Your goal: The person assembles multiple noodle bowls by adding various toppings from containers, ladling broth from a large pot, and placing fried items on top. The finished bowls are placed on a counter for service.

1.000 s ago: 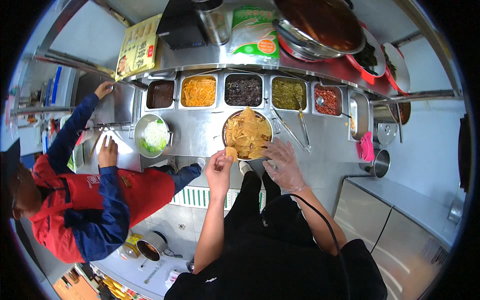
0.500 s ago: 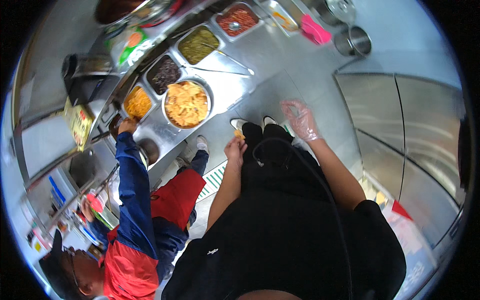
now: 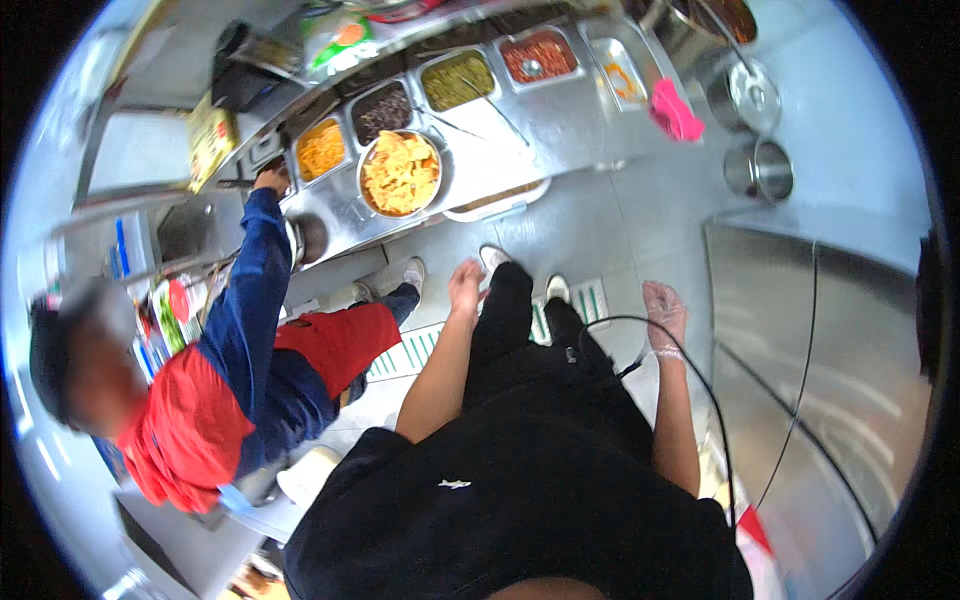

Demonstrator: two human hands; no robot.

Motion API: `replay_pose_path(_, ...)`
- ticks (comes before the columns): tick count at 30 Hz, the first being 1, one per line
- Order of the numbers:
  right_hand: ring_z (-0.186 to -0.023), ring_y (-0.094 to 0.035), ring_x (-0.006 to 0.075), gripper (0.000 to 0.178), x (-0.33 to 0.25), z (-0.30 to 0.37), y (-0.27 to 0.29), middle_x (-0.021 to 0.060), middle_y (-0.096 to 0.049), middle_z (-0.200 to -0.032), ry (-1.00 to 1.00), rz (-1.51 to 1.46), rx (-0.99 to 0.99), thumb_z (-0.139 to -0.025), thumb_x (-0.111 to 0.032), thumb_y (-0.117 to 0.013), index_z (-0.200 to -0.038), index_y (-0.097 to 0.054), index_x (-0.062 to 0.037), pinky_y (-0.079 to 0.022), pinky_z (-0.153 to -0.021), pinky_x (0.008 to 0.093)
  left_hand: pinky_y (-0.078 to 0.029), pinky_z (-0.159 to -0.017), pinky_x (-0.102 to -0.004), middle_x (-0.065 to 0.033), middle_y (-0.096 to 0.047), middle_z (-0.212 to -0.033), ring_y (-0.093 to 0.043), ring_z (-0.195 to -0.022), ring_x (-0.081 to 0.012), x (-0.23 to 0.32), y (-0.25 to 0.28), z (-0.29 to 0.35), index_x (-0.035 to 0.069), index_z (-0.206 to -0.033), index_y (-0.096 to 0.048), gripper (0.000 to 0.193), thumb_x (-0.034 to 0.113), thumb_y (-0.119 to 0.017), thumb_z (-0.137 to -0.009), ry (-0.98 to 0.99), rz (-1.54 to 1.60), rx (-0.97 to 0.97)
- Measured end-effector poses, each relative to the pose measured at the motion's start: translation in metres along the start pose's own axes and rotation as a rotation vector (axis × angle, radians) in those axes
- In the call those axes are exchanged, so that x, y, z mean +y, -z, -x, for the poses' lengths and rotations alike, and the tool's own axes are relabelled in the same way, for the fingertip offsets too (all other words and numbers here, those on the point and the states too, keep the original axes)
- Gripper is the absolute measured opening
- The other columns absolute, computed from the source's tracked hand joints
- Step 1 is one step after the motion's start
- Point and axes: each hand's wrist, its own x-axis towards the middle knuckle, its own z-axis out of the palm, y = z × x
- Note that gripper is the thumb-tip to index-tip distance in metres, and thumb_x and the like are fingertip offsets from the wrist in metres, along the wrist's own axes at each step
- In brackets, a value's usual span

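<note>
My left hand (image 3: 466, 288) is bare and hangs in front of my left leg, fingers loosely apart, with nothing visible in it. On my right, my right hand (image 3: 667, 315) wears a clear plastic glove (image 3: 668, 340). Its fingers are loosely bent and apart, and I see nothing held there. Neither hand touches the counter. The nearest container to my left hand is a round metal pot (image 3: 437, 185) heaped with yellow-orange fried pieces (image 3: 400, 172), standing on the counter's edge.
A steel counter (image 3: 575, 135) holds metal pans of shredded orange food (image 3: 322, 150), dark food (image 3: 381, 112), green food (image 3: 455, 82) and red food (image 3: 538, 58). A pink cloth (image 3: 675, 112) hangs at its edge. A co-worker (image 3: 190, 410) reaches in at left. Steel cabinets (image 3: 765, 330) stand right.
The small fried piece in my left hand is no longer visible. My gloved right hand has moved lower and outward to the right. My view has shifted, and the co-worker's head has turned.
</note>
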Motion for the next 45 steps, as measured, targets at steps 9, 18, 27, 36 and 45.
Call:
replay_pose_path(9, -0.101, -0.066, 0.0182, 0.025, -0.176, -0.113, -0.087, 0.0089, -0.072, -0.105, 0.491, -0.099, -0.347, -0.092, -0.013, -0.068, -0.116, -0.068, -0.0053, -0.050, -0.093, 0.0319, -0.050, -0.088, -0.0334, -0.0103, -0.069, -0.109, -0.064, -0.096, -0.0187, 0.108, 0.020, 0.053, 0.001, -0.117, -0.066, 0.027, 0.014, -0.066, -0.093, -0.741, -0.193, 0.378)
replay_pose_path(18, -0.132, -0.049, 0.0324, 0.055, -0.329, -0.188, -0.322, 0.0159, -0.051, -0.144, 0.914, 0.223, -0.588, -0.087, -0.024, -0.065, -0.137, -0.053, -0.0043, -0.037, -0.112, 0.0417, -0.044, -0.102, -0.0392, -0.0162, -0.057, -0.125, -0.056, -0.117, -0.0303, 0.195, 0.038, 0.027, 0.001, -0.121, -0.059, 0.035, 0.008, -0.068, -0.087, -0.783, -0.347, 0.628)
replay_pose_path(27, -0.136, -0.045, 0.0356, 0.053, -0.340, -0.201, -0.339, 0.0149, -0.051, -0.146, 0.956, 0.285, -0.744, -0.092, -0.038, -0.061, -0.136, -0.056, -0.0081, -0.032, -0.115, 0.0448, -0.036, -0.109, -0.0463, -0.0177, -0.049, -0.141, -0.046, -0.129, -0.0374, 0.235, 0.062, 0.011, 0.005, -0.132, -0.056, 0.045, 0.022, -0.064, -0.091, -0.759, -0.619, 0.578)
replay_pose_path(36, -0.100, -0.066, 0.0362, 0.029, -0.254, -0.233, -0.350, 0.0206, -0.069, -0.107, 0.464, 0.020, -0.456, -0.088, -0.020, -0.067, -0.111, -0.067, -0.0036, -0.052, -0.090, 0.0409, -0.050, -0.088, -0.0428, -0.0219, -0.068, -0.102, -0.065, -0.093, -0.0332, 0.199, 0.085, -0.052, -0.005, -0.117, -0.065, 0.036, 0.024, -0.057, -0.097, -0.453, -0.212, 0.790)
replay_pose_path(45, -0.059, -0.053, 0.0055, 0.020, -0.257, -0.237, -0.334, -0.0023, -0.060, -0.070, 0.089, -0.224, -0.752, -0.097, -0.013, -0.060, -0.104, -0.071, 0.0023, -0.043, -0.053, 0.0223, -0.052, -0.075, -0.0356, -0.0163, -0.072, -0.082, -0.067, -0.076, -0.0205, 0.189, 0.073, -0.050, -0.002, -0.103, -0.073, 0.030, 0.023, -0.058, -0.097, -0.369, -0.027, 0.857)
